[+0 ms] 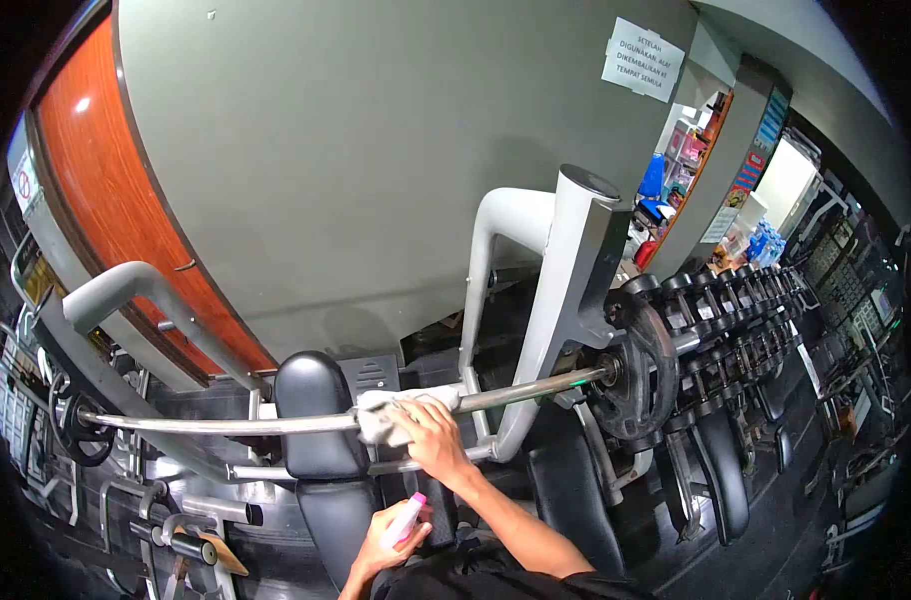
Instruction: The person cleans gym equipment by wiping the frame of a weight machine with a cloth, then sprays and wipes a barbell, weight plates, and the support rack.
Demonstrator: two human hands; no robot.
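Note:
A long metal barbell [246, 425] runs across the view in front of me, held up at both sides by a grey rack. My right hand [434, 440] presses a white cloth [381, 415] around the middle of the bar, fingers bent over it. Lower down, close to my body, my left hand [384, 548] grips a small white bottle [404, 522] with a pink top, tilted up and to the right. Below the bar lies a black padded bench [318, 415].
A grey rack upright [556, 300] and a black weight plate [641, 370] stand at the bar's right end; another plate [71, 415] is at its left end. Dumbbells [716, 300] line a rack to the right. Behind are a grey wall [326, 150] and an orange-brown door [126, 180].

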